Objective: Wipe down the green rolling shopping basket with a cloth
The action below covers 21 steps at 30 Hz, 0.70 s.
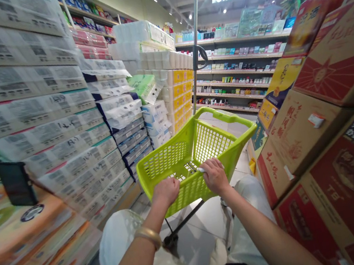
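In front of me stands a lime-green shopping cart (170,153) with a perforated plastic basket. Both my hands are at its near rim. My left hand (166,191) is closed in a fist round the near left part of that rim, with a gold-coloured bangle on the wrist. My right hand (215,175) grips the rim farther right, and a small white thing shows by its fingers. The basket's floor shows grey tiles through its holes. Below, a dark frame bar and a wheel are partly visible between my legs.
Tall stacks of wrapped paper packs (48,108) line the left side, with a dark phone-like device (17,183) near them. Cardboard cartons (293,132) are piled on the right. Beyond the cart rise a metal pole (194,31) and shelves of small products (237,67).
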### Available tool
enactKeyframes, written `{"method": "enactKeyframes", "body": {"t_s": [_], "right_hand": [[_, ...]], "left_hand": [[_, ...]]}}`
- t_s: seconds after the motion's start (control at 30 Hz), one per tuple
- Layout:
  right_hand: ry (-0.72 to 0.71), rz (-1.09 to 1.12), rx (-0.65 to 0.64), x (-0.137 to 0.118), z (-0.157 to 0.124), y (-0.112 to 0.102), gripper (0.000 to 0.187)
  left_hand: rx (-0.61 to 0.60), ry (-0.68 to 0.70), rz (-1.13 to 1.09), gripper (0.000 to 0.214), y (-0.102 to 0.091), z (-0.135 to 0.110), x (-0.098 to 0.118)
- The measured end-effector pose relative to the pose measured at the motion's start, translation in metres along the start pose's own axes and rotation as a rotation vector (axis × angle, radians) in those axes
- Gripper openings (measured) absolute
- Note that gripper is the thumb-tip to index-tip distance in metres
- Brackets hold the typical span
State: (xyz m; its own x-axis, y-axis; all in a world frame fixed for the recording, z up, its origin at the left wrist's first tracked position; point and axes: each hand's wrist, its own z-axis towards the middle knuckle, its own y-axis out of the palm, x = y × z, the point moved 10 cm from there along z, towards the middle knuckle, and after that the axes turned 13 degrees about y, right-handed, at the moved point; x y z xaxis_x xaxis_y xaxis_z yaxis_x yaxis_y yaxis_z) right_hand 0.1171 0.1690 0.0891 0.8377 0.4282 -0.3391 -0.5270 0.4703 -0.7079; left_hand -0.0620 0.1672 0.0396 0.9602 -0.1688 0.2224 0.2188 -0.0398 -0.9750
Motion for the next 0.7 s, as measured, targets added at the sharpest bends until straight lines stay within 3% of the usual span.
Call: {"method": "enactKeyframes", "body": {"t_s": [0.1,0.27,0.37,0.53,0.63,0.7], "right_hand": [[0.107,0.053,0.066,-0.018,-0.013,0.009,0.019],[-0.083,0.088,-0.036,-0.057,-0.026,0.027,0.023],[-0.176,0.007,-0.087,-0.039,-0.015,0.017,0.021],[-0.094,-0.088,-0.018,0.019,0.01,-0.017,0.022],[0.023,-0.077,0.067,0.025,0.012,-0.021,0.021],[0.107,-0.047,0.112,0.015,0.006,-0.012,0.018]], "left_hand": [[-0.006,0.005,0.01,0.049,0.0,0.0,0.0],[-0.023,0.029,0.028,0.045,-0.001,-0.002,0.001],[-0.013,0.032,0.025,0.045,-0.005,-0.001,-0.003],[0.004,0.0,0.015,0.045,-0.014,0.003,-0.015],[0.005,-0.021,0.02,0.045,-0.017,0.005,-0.021],[0.004,-0.031,0.026,0.045,-0.017,0.005,-0.023]]}}
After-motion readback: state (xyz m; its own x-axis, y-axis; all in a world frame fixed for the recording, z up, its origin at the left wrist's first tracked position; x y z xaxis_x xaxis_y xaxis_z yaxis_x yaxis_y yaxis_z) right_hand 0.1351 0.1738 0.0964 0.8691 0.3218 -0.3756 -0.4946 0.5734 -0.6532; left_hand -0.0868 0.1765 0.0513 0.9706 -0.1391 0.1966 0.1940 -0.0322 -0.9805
